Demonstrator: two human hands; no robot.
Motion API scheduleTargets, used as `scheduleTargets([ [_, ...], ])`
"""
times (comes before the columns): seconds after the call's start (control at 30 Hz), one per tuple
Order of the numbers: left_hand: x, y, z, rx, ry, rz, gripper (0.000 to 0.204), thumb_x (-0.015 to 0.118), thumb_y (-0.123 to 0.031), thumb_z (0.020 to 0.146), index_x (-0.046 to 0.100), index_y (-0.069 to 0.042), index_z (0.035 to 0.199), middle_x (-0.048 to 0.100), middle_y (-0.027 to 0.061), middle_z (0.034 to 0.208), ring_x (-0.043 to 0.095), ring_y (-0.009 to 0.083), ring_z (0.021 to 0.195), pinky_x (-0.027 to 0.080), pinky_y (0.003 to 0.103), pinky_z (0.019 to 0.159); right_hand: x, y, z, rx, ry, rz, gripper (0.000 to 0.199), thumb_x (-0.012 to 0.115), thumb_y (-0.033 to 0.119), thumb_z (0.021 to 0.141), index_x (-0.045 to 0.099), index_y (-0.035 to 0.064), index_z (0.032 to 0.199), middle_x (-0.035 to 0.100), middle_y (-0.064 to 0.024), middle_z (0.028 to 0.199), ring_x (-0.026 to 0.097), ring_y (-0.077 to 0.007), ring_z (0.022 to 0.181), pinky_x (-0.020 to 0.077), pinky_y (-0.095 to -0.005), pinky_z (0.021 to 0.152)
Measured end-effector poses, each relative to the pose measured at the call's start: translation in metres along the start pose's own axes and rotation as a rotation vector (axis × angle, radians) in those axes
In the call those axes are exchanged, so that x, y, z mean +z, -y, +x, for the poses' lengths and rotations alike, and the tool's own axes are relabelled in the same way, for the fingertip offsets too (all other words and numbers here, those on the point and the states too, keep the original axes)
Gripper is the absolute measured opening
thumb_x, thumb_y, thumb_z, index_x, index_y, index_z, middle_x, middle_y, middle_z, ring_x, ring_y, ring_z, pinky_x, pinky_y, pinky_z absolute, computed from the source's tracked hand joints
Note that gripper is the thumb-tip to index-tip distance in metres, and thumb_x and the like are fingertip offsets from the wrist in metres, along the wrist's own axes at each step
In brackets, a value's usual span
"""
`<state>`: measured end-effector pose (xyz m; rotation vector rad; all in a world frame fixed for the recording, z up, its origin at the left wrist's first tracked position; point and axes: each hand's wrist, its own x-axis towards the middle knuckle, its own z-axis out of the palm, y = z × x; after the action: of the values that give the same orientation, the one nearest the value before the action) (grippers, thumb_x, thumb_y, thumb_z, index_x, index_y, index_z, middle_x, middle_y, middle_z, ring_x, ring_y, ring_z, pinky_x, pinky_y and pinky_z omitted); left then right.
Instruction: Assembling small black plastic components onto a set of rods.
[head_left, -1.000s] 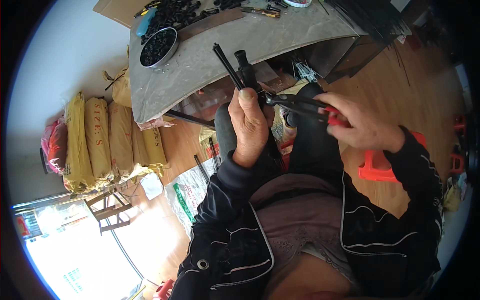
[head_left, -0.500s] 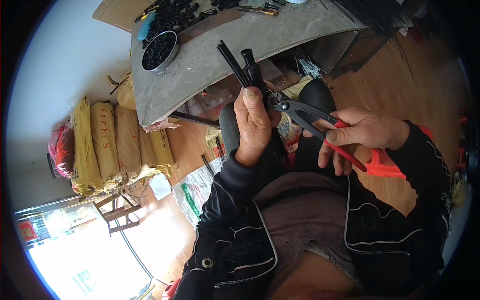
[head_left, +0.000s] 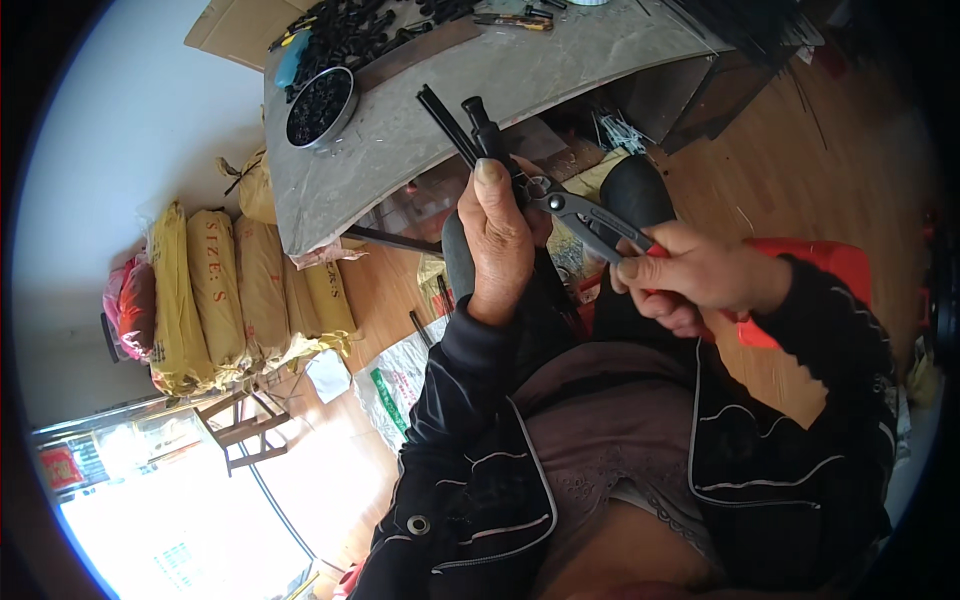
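Our left hand [head_left: 497, 240] is closed around black rods [head_left: 448, 124] and a tube [head_left: 486, 128], which jut up from the fist. Our right hand [head_left: 705, 272] grips the pliers [head_left: 587, 220], their head just beside our left. Beyond, the worktop [head_left: 410, 165] carries a bowl [head_left: 348, 121]; yellow sacks [head_left: 216, 290] stand leftward.

Grey table [head_left: 400, 130] bears a bowl [head_left: 351, 114] and black, seemingly plastic, parts [head_left: 345, 45].
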<state>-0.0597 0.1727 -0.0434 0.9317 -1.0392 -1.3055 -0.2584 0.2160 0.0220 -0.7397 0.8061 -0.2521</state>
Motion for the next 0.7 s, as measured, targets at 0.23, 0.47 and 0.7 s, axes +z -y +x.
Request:
scheduleTargets([
  [0.23, 0.01, -0.001, -0.003, 0.001, -0.039, -0.039, 0.047, 0.043, -0.05, 0.098, 0.052, -0.005, 0.087, 0.045, -0.0014, 0.057, 0.039, 0.006, 0.041, 0.028, 0.021, 0.038, 0.011, 0.054, -0.02, 0.191, -0.321, -0.747, 0.018, 0.052, 0.022, 0.098, 0.048, 0.0051, 0.092, 0.043, 0.0009, 0.062, 0.045, -0.0065, 0.05, 0.0397, -0.0255, 0.044],
  [0.47, 0.025, -0.002, -0.005, 0.142, -0.143, 0.16, 0.041, 0.046, -0.046, 0.098, 0.053, -0.006, 0.091, 0.041, -0.0042, 0.058, 0.037, 0.0029, 0.044, 0.026, 0.02, 0.04, -0.004, 0.046, -0.018, -0.236, -0.394, -1.373, 0.015, 0.053, 0.012, 0.093, 0.047, -0.0014, 0.089, 0.055, -0.0165, 0.067, 0.06, -0.0309, 0.067, 0.0434, -0.0424, 0.062],
  [0.7, 0.002, -0.004, 0.001, -0.004, -0.003, -0.122, 0.049, 0.044, -0.052, 0.097, 0.054, -0.004, 0.088, 0.041, -0.003, 0.056, 0.035, 0.0055, 0.041, 0.027, 0.021, 0.039, -0.009, 0.025, -0.014, -0.432, -0.645, -1.362, 0.025, 0.063, 0.008, 0.084, 0.044, 0.0022, 0.099, 0.06, -0.0183, 0.081, 0.061, -0.0371, 0.075, 0.0453, -0.0436, 0.065],
])
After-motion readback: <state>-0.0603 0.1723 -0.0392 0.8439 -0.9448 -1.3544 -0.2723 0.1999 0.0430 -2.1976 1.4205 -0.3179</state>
